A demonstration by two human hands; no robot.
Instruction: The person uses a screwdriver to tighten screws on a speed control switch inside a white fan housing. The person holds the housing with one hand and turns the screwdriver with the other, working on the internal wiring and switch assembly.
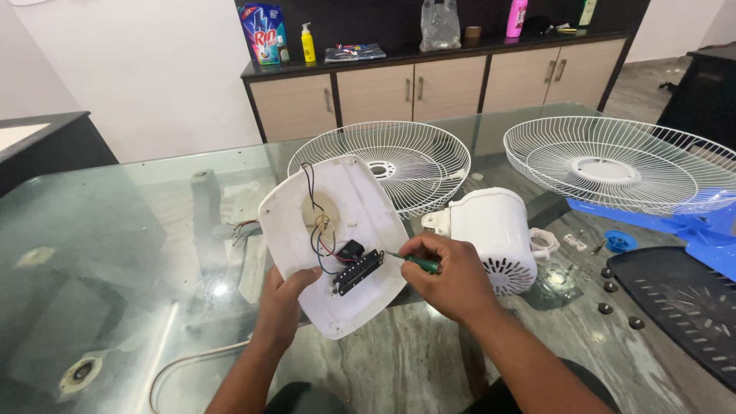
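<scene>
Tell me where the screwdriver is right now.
The screwdriver is in the right hand, centre of the head view, its tip at the black switch block on the white fan base.

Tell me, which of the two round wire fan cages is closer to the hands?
The left wire cage, right behind the white base plate that the left hand holds. The other cage sits farther right, over the blue fan blade.
</scene>
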